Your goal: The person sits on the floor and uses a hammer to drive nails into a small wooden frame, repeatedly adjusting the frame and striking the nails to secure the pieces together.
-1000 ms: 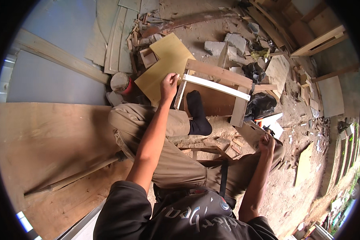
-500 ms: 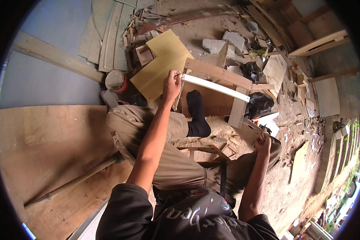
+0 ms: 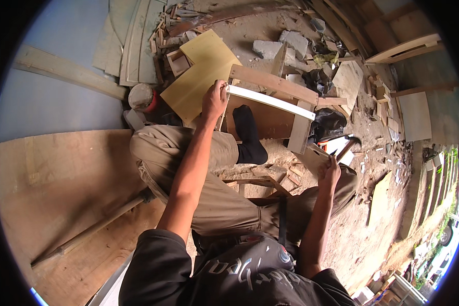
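Note:
My left hand (image 3: 215, 101) is closed at the left end of a long white strip (image 3: 270, 101), its fingers pinching there. Whether something small is also between the fingertips I cannot make out. The strip lies across a wooden frame (image 3: 274, 83), alongside its reddish-brown far rail. Low on the right, over my right knee, my right hand (image 3: 329, 173) is wrapped round the handle of a hammer (image 3: 346, 149). The hammer's dark head points up and away from me, well apart from the strip. My black-socked foot (image 3: 247, 133) rests against the near side of the frame.
Yellow boards (image 3: 201, 76) lie beyond my left hand, near a red bucket (image 3: 144, 98). Concrete chunks (image 3: 266, 49) and a black plastic bag (image 3: 327, 125) are beyond and right of the frame. A plywood panel (image 3: 61, 183) stands at my left; wood scraps litter the floor.
My right hand has turned the hammer up, so its handle and head now show above the fist. My left hand stays at the strip's end. The whole view has shifted slightly.

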A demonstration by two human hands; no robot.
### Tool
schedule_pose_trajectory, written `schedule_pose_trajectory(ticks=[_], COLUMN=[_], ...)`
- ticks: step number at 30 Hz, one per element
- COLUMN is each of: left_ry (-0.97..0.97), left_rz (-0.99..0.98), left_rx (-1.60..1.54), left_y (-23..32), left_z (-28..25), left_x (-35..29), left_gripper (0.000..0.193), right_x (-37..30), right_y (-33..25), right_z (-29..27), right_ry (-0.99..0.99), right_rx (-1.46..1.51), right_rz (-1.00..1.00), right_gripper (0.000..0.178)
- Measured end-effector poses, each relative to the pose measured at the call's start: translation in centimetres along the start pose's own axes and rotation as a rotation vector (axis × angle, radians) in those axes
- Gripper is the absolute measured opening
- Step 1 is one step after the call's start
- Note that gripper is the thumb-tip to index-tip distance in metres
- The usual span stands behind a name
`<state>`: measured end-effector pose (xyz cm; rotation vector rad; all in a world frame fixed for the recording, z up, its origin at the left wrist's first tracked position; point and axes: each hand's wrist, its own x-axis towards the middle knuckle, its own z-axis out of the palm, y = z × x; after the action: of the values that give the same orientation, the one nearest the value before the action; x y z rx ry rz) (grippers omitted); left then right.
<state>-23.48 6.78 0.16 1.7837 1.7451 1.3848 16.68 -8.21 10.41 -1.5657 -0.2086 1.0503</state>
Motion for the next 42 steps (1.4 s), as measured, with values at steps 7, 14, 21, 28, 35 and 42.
schedule_pose_trajectory(ticks=[7, 14, 21, 28, 35, 42], left_ry=[0.011, -0.030, 0.033, 0.021, 0.034, 0.058], left_rz=[0.053, 0.018, 0.145, 0.096, 0.076, 0.070], left_rx=[0.037, -0.055, 0.052, 0.013, -0.028, -0.076], left_y=[-0.5, -0.4, -0.4, -0.2, -0.6, -1.3], left_z=[-0.1, 0.5, 0.1, 0.1, 0.0, 0.2], left_x=[-0.4, -0.3, -0.3, -0.4, -0.7, -0.7], left_gripper=[0.017, 0.014, 0.013, 0.012, 0.012, 0.011], right_x=[-8.5, -11.3, -12.5, -11.1, -12.7, -12.6], right_y=[-0.4, 3.1, 5.0, 7.0, 5.1, 6.0], right_z=[6.8, 14.3, 18.5, 19.3, 19.7, 19.7], right_ry=[-0.442, -0.666, -0.721, -0.671, -0.694, -0.699], right_rx=[-0.250, -0.777, -0.926, -1.004, -0.953, -0.971], right_rz=[-0.301, -0.318, -0.466, -0.597, -0.571, -0.595], right_gripper=[0.029, 0.043, 0.047, 0.059, 0.044, 0.038])
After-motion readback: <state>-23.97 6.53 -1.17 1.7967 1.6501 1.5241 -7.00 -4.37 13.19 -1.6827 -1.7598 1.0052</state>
